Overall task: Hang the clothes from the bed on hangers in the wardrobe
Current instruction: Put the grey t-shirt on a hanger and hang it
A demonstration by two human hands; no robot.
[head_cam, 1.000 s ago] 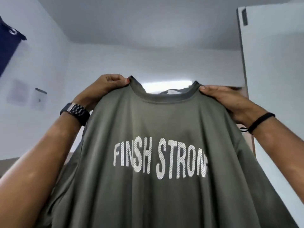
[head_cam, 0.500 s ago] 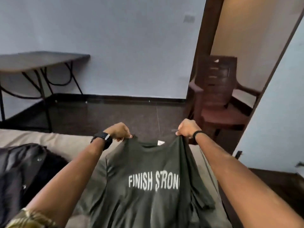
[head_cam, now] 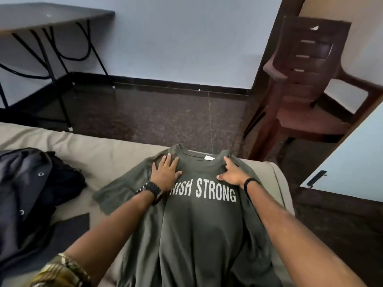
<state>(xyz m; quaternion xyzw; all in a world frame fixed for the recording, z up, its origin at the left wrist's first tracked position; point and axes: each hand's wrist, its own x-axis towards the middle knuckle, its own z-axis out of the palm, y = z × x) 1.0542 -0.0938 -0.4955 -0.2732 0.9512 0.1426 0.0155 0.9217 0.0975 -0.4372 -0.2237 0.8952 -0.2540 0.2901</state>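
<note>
The olive-green cotton T-shirt (head_cam: 199, 224) lies lengthwise toward the frame's lower edge, collar farthest, left hand (head_cam: 165, 172) and right hand (head_cam: 231, 172) pressing flat-fingered beside it.

T-shirt (head_cam: 199, 228) on bed (head_cam: 116, 148), jacket (head_cam: 24, 187) left.

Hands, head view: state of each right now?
Left hand: open, fingers spread flat, pressing the green T-shirt near the collar.
Right hand: open, fingers spread, resting on the T-shirt's other shoulder.
</note>
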